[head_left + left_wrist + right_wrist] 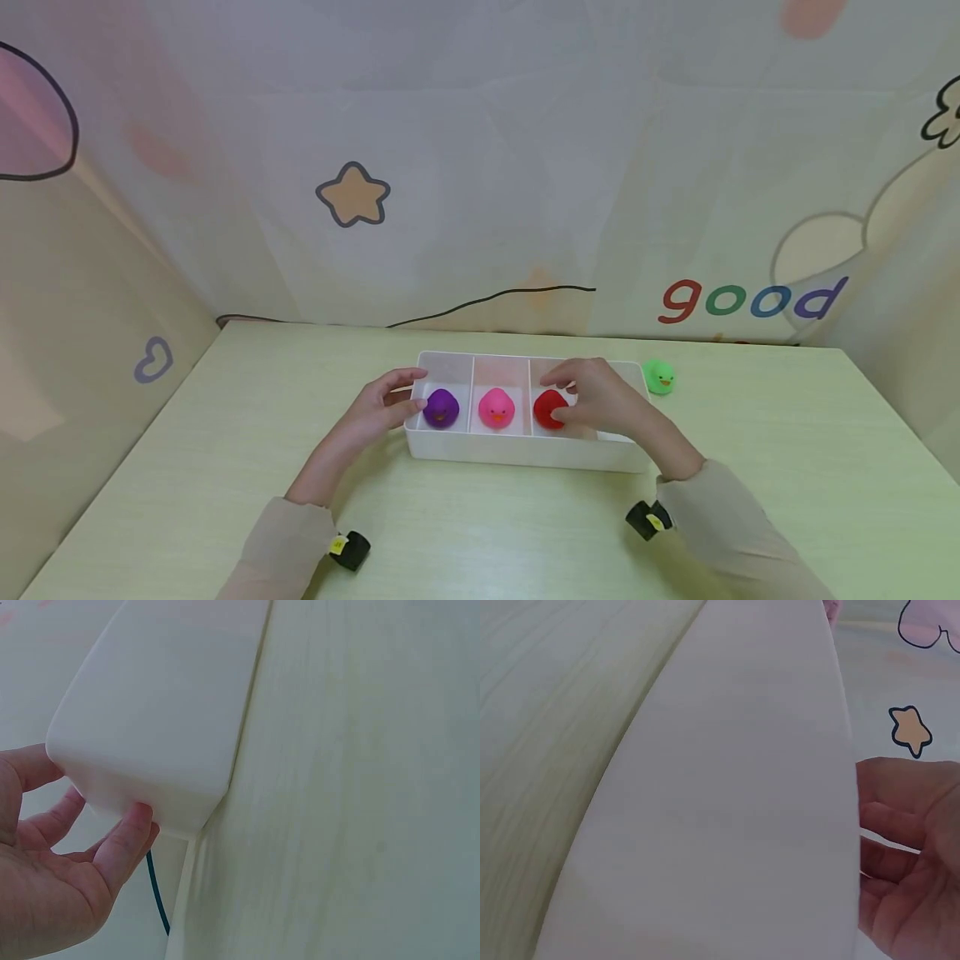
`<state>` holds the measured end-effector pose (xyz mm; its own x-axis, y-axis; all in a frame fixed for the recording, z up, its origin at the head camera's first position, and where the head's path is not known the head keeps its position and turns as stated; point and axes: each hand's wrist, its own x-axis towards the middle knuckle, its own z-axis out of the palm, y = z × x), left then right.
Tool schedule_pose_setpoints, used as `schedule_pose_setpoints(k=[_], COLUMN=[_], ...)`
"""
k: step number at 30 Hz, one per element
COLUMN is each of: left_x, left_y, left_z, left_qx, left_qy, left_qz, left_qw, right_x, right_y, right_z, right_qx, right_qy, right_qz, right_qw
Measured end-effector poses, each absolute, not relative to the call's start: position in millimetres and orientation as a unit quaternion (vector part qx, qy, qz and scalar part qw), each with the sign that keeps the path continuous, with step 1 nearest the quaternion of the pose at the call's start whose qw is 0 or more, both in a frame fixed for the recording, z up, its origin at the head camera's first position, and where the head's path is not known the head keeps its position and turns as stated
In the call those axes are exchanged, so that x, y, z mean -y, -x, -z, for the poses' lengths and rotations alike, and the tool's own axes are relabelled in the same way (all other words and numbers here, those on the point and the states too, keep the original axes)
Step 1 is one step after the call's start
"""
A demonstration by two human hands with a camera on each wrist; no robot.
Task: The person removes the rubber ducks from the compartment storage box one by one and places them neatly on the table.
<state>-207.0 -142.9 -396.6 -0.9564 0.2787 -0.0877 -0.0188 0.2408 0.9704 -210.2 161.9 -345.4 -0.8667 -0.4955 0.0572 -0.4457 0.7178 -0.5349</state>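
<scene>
A white divided box (pixel 525 452) lies lengthwise on the table. My left hand (pixel 384 408) holds its left end, the thumb at the rim; in the left wrist view the fingertips (pixel 139 814) touch the end wall. A purple rubber duck (pixel 441 409) sits in the leftmost compartment and a pink rubber duck (pixel 497 408) in the one beside it. Over the third compartment, my right hand (pixel 603 400) pinches a red rubber duck (pixel 549 408), its thumb across the duck's right side. The box wall hides the fingertips and duck in the right wrist view.
A green rubber duck (pixel 660 377) stands on the table just beyond the box's right end. Behind the pale table (pixel 487 533) hangs a printed cloth (pixel 487 167), with more cloth along both sides.
</scene>
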Motion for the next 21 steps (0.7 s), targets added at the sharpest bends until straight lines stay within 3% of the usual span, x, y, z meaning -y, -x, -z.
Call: schedule_pose_setpoints(k=[11, 21], left_x=[143, 143], left_y=[209, 209], left_z=[397, 398], left_qx=[-0.782, -0.782], left_qy=[-0.083, -0.081], left_qz=[-0.606, -0.607], left_qw=[0.12, 0.12], right_x=[-139, -134], right_y=[215, 218], right_z=[348, 353], right_qx=[-0.961, -0.963], right_qy=[0.241, 0.264], right_qz=[0.114, 0.021], right_qw=[0.078, 0.054])
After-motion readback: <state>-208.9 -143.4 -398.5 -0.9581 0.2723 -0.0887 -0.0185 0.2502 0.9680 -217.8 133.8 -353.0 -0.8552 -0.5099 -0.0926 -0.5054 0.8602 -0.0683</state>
